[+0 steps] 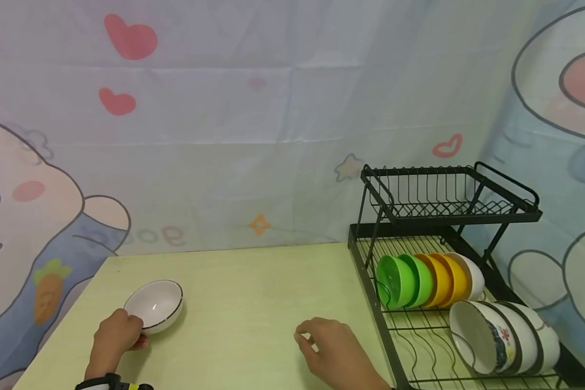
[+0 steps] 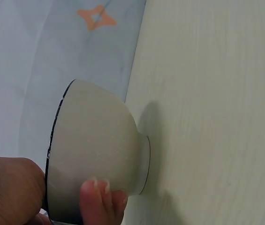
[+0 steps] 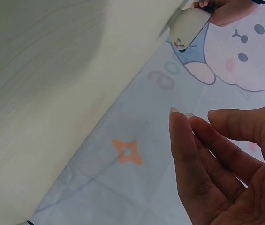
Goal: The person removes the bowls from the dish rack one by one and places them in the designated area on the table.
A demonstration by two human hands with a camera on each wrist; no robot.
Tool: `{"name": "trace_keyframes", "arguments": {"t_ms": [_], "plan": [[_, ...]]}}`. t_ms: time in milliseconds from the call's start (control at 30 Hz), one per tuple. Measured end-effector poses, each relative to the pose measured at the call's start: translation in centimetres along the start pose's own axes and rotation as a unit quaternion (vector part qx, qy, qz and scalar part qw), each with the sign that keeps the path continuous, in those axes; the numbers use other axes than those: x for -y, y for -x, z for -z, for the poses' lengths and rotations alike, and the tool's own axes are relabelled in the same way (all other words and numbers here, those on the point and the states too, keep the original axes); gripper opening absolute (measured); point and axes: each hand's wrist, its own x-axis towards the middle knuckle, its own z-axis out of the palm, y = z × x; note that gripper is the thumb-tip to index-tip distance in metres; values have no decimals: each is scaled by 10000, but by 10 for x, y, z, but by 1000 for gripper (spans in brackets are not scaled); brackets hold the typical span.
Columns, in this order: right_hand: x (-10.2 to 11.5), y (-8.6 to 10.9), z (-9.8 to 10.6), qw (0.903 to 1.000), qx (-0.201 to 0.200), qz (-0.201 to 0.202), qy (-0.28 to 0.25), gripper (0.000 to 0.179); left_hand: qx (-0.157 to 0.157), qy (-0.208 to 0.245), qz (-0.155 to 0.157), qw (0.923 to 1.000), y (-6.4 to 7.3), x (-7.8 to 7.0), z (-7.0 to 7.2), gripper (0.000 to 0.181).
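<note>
A white bowl [image 1: 157, 304] with a dark rim is at the left of the table, its opening facing up. My left hand [image 1: 117, 334] pinches the bowl's near-left rim, thumb on the inner side and fingers under the outer wall. In the left wrist view, fingertips [image 2: 102, 199] press the outside of the bowl [image 2: 92, 145], and its foot is close over the tabletop. My right hand [image 1: 332, 352] hovers over the table left of the rack, holding nothing. In the right wrist view its fingers [image 3: 188, 164] are loosely bent, thumb apart from them.
A black two-tier dish rack [image 1: 377, 330] stands on the right of the table [image 1: 239, 303]. Its lower tier holds green bowls [image 1: 395, 281], yellow bowls [image 1: 434, 279], a white bowl [image 1: 473, 276] and larger patterned white bowls [image 1: 482, 336]. A printed cloth [image 1: 253, 108] hangs behind.
</note>
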Motion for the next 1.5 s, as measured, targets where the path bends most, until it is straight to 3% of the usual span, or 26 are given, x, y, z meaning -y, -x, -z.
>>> {"name": "trace_keyframes", "arguments": {"t_ms": [433,1067,1500], "plan": [[1,-1,2,9999,62,-103,57,8,-94,-28,-16,10000,2,1,-2,42],[2,0,4,9998,117,-186,1,8,15,-191,-175,9997,4,-2,2,42],[1,1,7,9998,-142,-101,22,8,87,114,-179,9997,6,-1,3,40]]}}
